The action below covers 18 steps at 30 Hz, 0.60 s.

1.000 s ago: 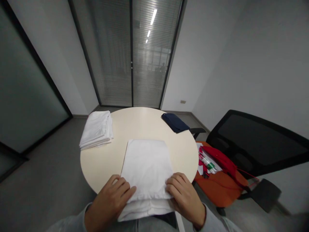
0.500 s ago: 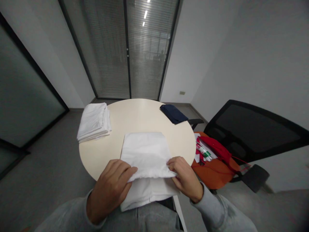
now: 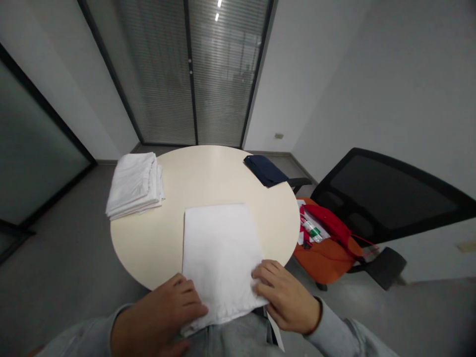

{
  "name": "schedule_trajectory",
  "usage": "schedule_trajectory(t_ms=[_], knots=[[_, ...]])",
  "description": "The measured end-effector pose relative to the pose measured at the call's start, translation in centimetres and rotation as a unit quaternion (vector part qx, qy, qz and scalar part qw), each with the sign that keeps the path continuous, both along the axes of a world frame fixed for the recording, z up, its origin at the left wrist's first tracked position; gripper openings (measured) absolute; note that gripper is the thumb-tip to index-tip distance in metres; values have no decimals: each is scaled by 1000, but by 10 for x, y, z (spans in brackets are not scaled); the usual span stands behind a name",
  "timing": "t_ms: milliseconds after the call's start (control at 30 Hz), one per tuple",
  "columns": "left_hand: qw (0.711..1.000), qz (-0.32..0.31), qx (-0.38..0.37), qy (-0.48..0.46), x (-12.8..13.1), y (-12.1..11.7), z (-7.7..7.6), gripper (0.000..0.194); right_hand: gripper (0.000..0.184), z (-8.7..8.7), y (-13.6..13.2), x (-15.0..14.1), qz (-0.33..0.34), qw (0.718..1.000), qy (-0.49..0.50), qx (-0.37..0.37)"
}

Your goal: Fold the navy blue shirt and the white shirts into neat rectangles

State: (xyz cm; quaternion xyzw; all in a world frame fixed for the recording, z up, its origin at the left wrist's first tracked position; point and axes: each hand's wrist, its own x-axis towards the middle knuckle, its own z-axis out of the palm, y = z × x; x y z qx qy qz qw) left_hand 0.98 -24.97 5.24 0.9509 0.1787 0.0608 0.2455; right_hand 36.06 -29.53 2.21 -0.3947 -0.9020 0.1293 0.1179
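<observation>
A folded white cloth lies on the near part of the round table, its upper layer smooth. Its near end reaches past the table's edge, close to my grey clothing. At the near left corner, my left hand is closed over the cloth's edge, fingers on top and thumb lower down. On the opposite side, my right hand grips the right edge near the front corner, with bent fingers on top. The thumb's tip there is partly hidden.
A stack of folded white cloths sits at the table's left edge. A folded dark blue cloth lies at the far right. An orange-seated chair stands to the right, holding a red bag and a clear bottle.
Both hands have moved toward my body, drawing the cloth's raised upper flap down over the lower layer. The lower layer's front strip is now covered. The view has shifted slightly.
</observation>
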Motion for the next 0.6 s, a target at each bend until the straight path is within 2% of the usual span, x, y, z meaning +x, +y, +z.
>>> schedule_trajectory(t_ms=[67,100,133,200,233,267,300,333,433,500,600], knots=[[997,31,-49,-55,-3,23,3,30,24,7,-1,1,-4,1000,9,-29],[992,81,-50,-86,-3,41,1,27,20,11,-1,1,-5,999,17,-44],[982,150,-37,-112,-2,62,-3,28,19,15,1,1,-7,998,28,-59],[932,333,11,-141,3,112,-13,38,24,23,10,0,-25,996,51,-67],[903,405,37,-140,8,137,-18,44,26,25,19,-1,-42,996,63,-56],[885,449,47,-114,13,162,-23,49,26,27,31,-2,-67,994,77,-35],[885,460,20,-71,18,183,-27,51,26,28,47,-2,-96,991,90,-9],[895,443,-30,-26,23,201,-30,53,24,28,65,-3,-127,987,99,14],[927,332,-162,70,34,231,-31,54,29,26,133,-4,-205,976,63,33],[938,280,-182,87,37,237,-27,50,39,21,179,-6,-212,977,-7,4],[946,273,-149,88,39,239,-22,43,36,13,230,-11,-189,980,-55,-31]])
